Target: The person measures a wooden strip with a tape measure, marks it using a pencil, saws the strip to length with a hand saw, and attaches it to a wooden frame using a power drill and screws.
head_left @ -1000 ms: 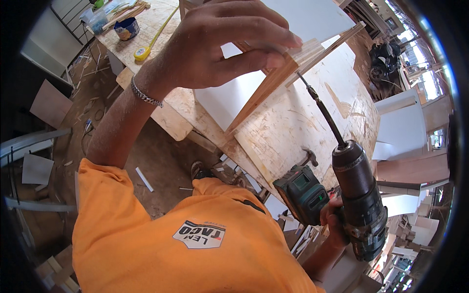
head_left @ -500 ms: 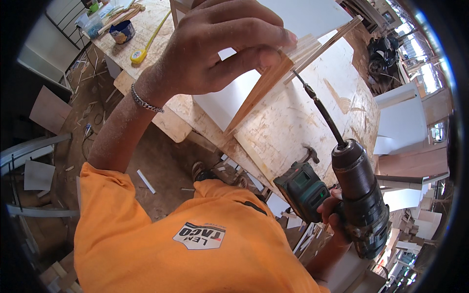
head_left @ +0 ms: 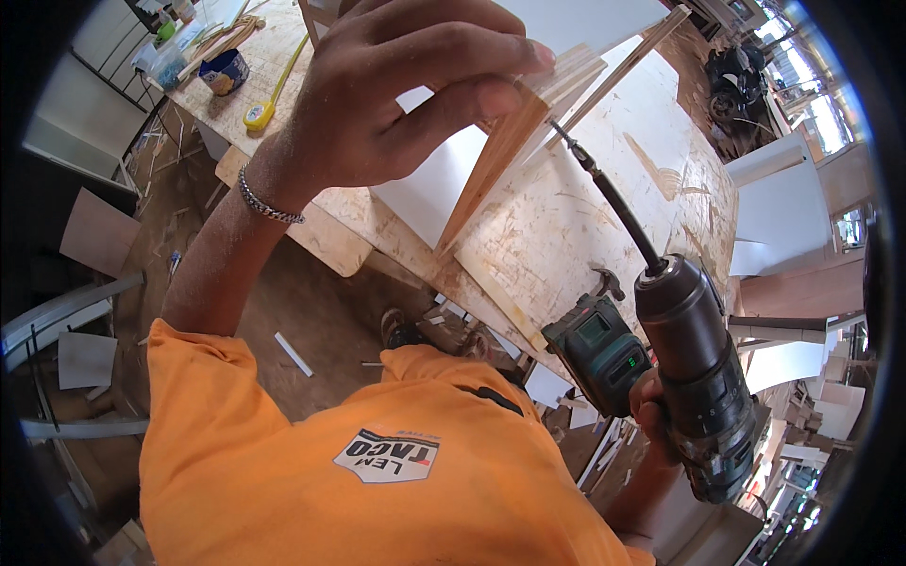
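Pale, scuffed wood makes up the counter (head_left: 590, 226), the largest item noted, with flakes and stains across its top. On it, towards the upper edge of the view, stands a wood-edged assembly (head_left: 484, 179): white sheet faces with brown strips meeting in a narrow corner. Next in size is a dark green and black drill (head_left: 694, 330), held at the right, its long bit (head_left: 618, 212) aimed up and leftward at that corner.

The left hand (head_left: 396, 94) has thumb and forefinger drawn narrow about the strip ends at the corner. The right hand (head_left: 649, 406) is wrapped around the drill's grip. Smaller items on the counter: a blue tub (head_left: 224, 72), a hammer (head_left: 609, 283) beside the drill's battery, and a yellow tape measure (head_left: 257, 115) with its blade drawn out.

Step in hand, as judged: lining up the drill with the corner. The next move would call for a steady left hold and the bit kept in line with the strip.

Not established: whether the bit's tip touches the wood or sits just short of it, and whether a screw is seated there. The hammer's handle and the trigger finger are hidden; the assembly's far part is cut off above.
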